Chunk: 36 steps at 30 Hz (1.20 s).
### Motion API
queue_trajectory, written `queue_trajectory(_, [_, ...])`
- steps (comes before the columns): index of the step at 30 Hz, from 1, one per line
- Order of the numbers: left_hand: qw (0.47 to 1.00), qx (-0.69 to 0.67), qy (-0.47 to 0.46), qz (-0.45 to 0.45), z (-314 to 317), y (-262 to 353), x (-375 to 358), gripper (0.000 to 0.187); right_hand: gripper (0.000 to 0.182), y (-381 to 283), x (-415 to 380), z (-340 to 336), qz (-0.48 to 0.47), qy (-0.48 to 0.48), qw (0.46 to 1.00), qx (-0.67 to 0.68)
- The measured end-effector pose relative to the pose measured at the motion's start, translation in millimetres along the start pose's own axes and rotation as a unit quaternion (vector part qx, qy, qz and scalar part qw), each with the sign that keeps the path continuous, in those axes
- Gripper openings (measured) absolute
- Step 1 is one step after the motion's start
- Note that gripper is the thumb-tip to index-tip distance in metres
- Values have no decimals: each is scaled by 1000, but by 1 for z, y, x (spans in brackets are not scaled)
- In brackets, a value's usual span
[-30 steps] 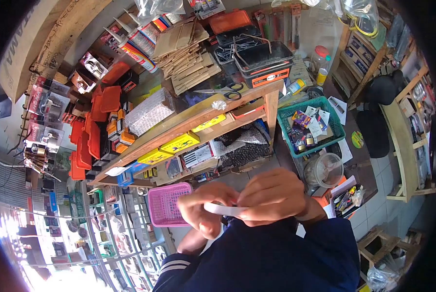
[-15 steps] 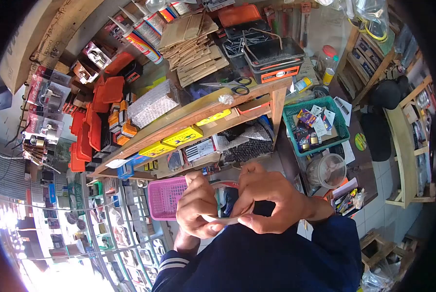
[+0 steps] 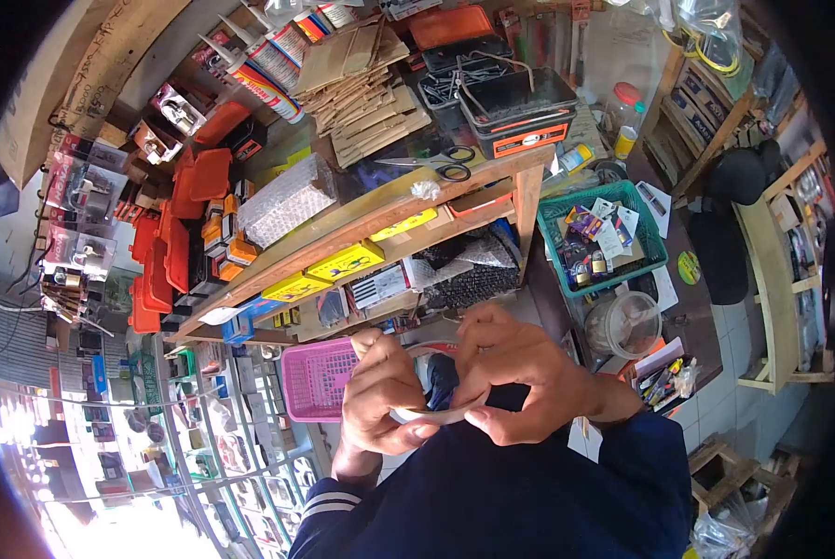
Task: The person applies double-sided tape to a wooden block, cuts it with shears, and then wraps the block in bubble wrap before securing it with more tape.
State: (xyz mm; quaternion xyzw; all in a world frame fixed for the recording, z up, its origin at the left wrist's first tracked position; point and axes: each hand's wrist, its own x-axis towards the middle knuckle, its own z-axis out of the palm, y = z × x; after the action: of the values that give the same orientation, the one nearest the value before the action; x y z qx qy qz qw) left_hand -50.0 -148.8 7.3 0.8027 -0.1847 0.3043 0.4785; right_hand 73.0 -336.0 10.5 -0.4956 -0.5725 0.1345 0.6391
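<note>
Both hands are close together in front of my dark sleeved torso, with a thin pale ring-shaped band (image 3: 444, 416) between them. My left hand (image 3: 378, 387) pinches its left side, thumb along the lower edge and fingers curled over. My right hand (image 3: 534, 377) grips the right side between thumb and bent fingers. The near edge of the band curves down between the two thumbs. At the far side, a pale rim with red marking (image 3: 436, 347) shows behind the fingers. Fingers cover much of the band. A pink plastic basket (image 3: 298, 384) lies just left of my left hand.
Ahead runs a wooden-framed counter (image 3: 362, 226) carrying scissors (image 3: 454, 164), cardboard pieces (image 3: 371, 116) and a black toolbox (image 3: 520, 121). To the right are a green basket (image 3: 662, 265) of small packages and a clear tub (image 3: 634, 326). Glass shelving (image 3: 240, 438) stands at the left.
The view has shifted a little, so the counter sits slightly further left. My left hand has moved slightly right; the band's near edge now bows more between the thumbs. Both hands keep their grip.
</note>
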Motion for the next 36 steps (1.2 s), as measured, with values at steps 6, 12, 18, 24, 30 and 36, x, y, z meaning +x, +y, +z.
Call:
queue_trajectory(6, [997, 62, -44, -2, 1, 8, 7, 32, 13, -3, 0, 4, -10, 21, 998, -55])
queue_trajectory(12, [998, 54, -43, -1, 2, 8, 5, 33, 12, -2, -1, 4, -37, 38, 997, -63])
queue_trajectory(18, [998, 41, -42, -4, 1, 10, 5, 34, 11, -4, -4, 4, -35, 33, 997, -58])
queue_trajectory(24, [999, 23, -35, -15, 3, 9, -1, 35, 8, -6, -7, 4, -16, 5, 998, -60])
queue_trajectory(30, [999, 16, -25, -17, 0, 11, -3, 36, 11, -11, -8, 5, 4, -4, 1000, -26])
queue_trajectory(36, [996, 74, -41, 3, -1, 17, -4, 30, 8, -16, -6, 11, 28, 2, 998, -49])
